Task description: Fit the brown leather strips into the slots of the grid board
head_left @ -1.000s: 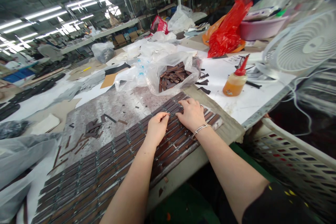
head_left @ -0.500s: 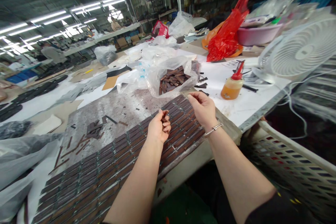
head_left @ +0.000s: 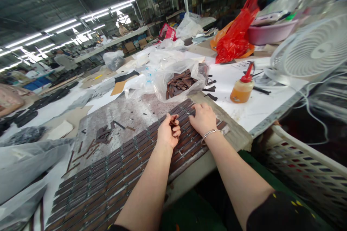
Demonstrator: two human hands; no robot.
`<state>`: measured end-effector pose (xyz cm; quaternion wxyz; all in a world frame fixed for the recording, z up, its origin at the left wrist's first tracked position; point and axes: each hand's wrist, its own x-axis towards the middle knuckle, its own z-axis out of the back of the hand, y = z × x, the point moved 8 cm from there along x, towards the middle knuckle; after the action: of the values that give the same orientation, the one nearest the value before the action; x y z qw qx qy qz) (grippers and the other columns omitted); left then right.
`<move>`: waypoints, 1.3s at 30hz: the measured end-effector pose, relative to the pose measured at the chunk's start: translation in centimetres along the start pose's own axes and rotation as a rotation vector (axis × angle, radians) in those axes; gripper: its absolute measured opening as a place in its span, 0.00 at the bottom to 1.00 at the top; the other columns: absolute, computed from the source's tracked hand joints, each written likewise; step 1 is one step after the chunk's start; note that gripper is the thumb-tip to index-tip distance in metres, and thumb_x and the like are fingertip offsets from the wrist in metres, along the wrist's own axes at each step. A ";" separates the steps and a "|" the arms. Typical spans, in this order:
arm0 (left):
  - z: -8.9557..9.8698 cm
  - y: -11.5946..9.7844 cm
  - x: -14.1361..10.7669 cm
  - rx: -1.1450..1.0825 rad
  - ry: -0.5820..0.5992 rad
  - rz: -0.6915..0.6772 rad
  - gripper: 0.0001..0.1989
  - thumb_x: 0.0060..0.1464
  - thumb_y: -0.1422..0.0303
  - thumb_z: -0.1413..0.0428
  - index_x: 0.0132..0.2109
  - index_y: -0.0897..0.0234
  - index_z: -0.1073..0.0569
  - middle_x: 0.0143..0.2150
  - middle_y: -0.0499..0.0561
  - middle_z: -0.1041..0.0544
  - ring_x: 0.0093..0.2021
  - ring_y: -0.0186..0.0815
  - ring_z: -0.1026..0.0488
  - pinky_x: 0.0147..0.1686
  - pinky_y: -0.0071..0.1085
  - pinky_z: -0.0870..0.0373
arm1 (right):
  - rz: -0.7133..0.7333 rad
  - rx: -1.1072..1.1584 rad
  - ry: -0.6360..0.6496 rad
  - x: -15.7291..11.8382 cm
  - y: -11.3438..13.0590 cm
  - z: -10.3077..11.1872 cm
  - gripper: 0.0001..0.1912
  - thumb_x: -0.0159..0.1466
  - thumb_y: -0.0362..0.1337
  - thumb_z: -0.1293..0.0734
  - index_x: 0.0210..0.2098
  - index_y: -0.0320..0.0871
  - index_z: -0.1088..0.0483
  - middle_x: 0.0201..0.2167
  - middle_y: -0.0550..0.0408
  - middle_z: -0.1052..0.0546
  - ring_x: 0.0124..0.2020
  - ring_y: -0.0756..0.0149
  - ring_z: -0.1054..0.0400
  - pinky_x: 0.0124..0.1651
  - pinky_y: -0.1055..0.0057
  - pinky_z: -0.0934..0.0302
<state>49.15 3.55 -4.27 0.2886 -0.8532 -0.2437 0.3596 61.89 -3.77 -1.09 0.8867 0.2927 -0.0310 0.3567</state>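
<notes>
My left hand [head_left: 168, 131] is closed, palm up, around several small brown strips [head_left: 173, 122]. It hovers over long rows of dark brown strips [head_left: 124, 168] laid side by side on a worn board [head_left: 230, 126]. My right hand [head_left: 204, 118], with a bracelet at the wrist, lies palm down on the right end of these rows. Its fingers are slightly bent and apart, with the tips touching the strips; whatever lies beneath the palm is hidden. Just beyond, a clear plastic bag [head_left: 159, 86] gapes around a heap of short brown pieces [head_left: 181, 83].
Loose scraps [head_left: 104, 133] lie on the board's left part. To the right stand a glue bottle with red nozzle [head_left: 240, 92] and a white fan [head_left: 311, 52]. A red plastic bag [head_left: 233, 43] is behind. Below the table edge sits a white basket [head_left: 306, 158].
My right hand has come down and left from the board's far edge onto the strips, its pinch loosened. My left hand stays closed on its strips. The view has shifted slightly.
</notes>
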 end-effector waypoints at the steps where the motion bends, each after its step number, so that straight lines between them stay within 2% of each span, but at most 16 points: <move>1: -0.2 0.1 0.0 -0.009 0.019 0.004 0.13 0.57 0.61 0.50 0.34 0.68 0.32 0.22 0.43 0.40 0.13 0.19 0.50 0.11 0.17 0.60 | 0.009 0.041 -0.021 0.0 0.1 0.3 0.15 0.55 0.36 0.35 0.42 0.43 0.30 0.40 0.47 0.31 0.44 0.56 0.38 0.46 0.63 0.42; 5: -0.8 0.4 0.2 -0.026 0.037 0.001 0.16 0.58 0.58 0.52 0.34 0.68 0.32 0.22 0.44 0.40 0.13 0.19 0.49 0.10 0.17 0.59 | 0.129 0.419 -0.047 0.0 1.2 1.8 0.11 0.58 0.37 0.37 0.40 0.43 0.29 0.34 0.53 0.28 0.34 0.66 0.35 0.40 0.70 0.40; 9: -0.5 0.8 0.6 -0.040 -0.040 -0.027 0.16 0.57 0.57 0.51 0.32 0.67 0.34 0.21 0.43 0.40 0.12 0.19 0.49 0.10 0.17 0.60 | 0.290 0.812 0.120 -0.8 2.9 2.3 0.12 0.59 0.42 0.36 0.38 0.41 0.28 0.33 0.54 0.26 0.32 0.69 0.33 0.36 0.72 0.39; 12: -0.5 1.0 0.9 -0.042 -0.068 -0.052 0.15 0.57 0.58 0.51 0.31 0.67 0.35 0.20 0.43 0.40 0.12 0.20 0.49 0.09 0.17 0.60 | 0.353 0.833 0.219 -1.3 3.5 2.0 0.15 0.56 0.42 0.32 0.41 0.42 0.27 0.34 0.55 0.26 0.29 0.71 0.34 0.32 0.73 0.39; 16: -0.8 0.9 1.1 -0.010 -0.079 -0.100 0.14 0.56 0.58 0.50 0.32 0.66 0.35 0.21 0.43 0.38 0.12 0.20 0.48 0.09 0.17 0.58 | 0.443 0.733 0.208 -1.4 3.8 1.9 0.06 0.56 0.36 0.32 0.33 0.44 0.24 0.31 0.57 0.26 0.31 0.71 0.34 0.37 0.74 0.40; 19: -1.0 1.0 1.1 0.041 -0.071 -0.113 0.14 0.54 0.57 0.47 0.33 0.66 0.34 0.21 0.42 0.38 0.13 0.19 0.49 0.10 0.17 0.58 | 0.406 0.707 0.197 -0.9 3.4 1.9 0.06 0.58 0.34 0.35 0.28 0.43 0.25 0.28 0.57 0.27 0.32 0.71 0.34 0.38 0.75 0.42; 26: -2.0 0.1 0.5 0.330 0.049 -0.221 0.18 0.45 0.56 0.40 0.35 0.67 0.30 0.21 0.41 0.40 0.14 0.18 0.50 0.12 0.17 0.61 | 0.272 0.633 0.147 0.2 1.4 2.6 0.09 0.60 0.36 0.38 0.27 0.41 0.30 0.26 0.59 0.28 0.30 0.71 0.36 0.35 0.75 0.45; 32: -1.9 -0.9 0.5 0.710 0.020 -0.377 0.18 0.44 0.57 0.40 0.37 0.67 0.26 0.21 0.43 0.36 0.17 0.21 0.42 0.15 0.18 0.49 | 0.138 0.630 0.128 0.8 -0.7 2.6 0.10 0.59 0.39 0.39 0.25 0.41 0.31 0.22 0.61 0.30 0.26 0.71 0.37 0.32 0.75 0.46; 37: -2.4 -0.4 0.8 0.750 0.051 -0.392 0.17 0.47 0.55 0.43 0.33 0.67 0.27 0.19 0.41 0.39 0.16 0.21 0.45 0.14 0.18 0.52 | 0.060 0.650 0.136 1.1 -1.7 1.8 0.11 0.59 0.40 0.39 0.24 0.42 0.32 0.20 0.61 0.30 0.25 0.71 0.37 0.32 0.75 0.46; 39: -2.7 -0.1 0.8 0.737 0.057 -0.381 0.17 0.47 0.55 0.43 0.30 0.67 0.29 0.18 0.41 0.42 0.15 0.21 0.47 0.13 0.18 0.53 | 0.033 0.699 0.165 1.3 -2.0 1.2 0.11 0.59 0.41 0.38 0.26 0.42 0.31 0.20 0.60 0.30 0.24 0.71 0.37 0.31 0.74 0.45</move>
<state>51.69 3.26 -3.02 0.6429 -0.6420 -0.2442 0.3391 64.34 -4.76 -0.77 0.7268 0.5479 0.1596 0.3823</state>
